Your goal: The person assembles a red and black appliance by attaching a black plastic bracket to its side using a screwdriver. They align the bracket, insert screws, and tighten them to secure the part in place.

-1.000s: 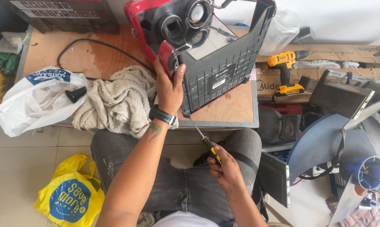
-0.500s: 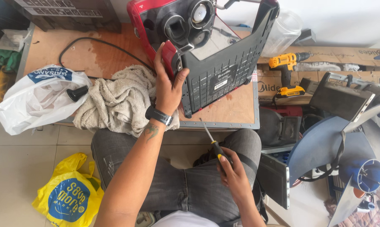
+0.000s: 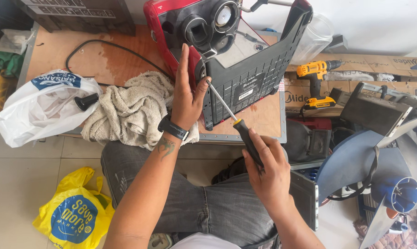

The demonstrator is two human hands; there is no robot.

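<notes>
A red and black appliance stands tilted on the wooden table, its black ribbed base turned toward me. My left hand grips the appliance's left edge, fingers up along the red housing; a dark watch sits on the wrist. My right hand holds a screwdriver by its black and yellow handle. The metal shaft slants up and left, and its tip touches the upper left corner of the black base, beside my left thumb.
A beige towel and a white plastic bag lie on the table's left, with a black cable behind. A yellow cordless drill rests on cardboard boxes at right. A yellow bag sits on the floor; fan parts crowd the right.
My right hand has risen from over my lap and brought the screwdriver tip up to the corner of the black base. My left hand keeps its hold on the appliance.
</notes>
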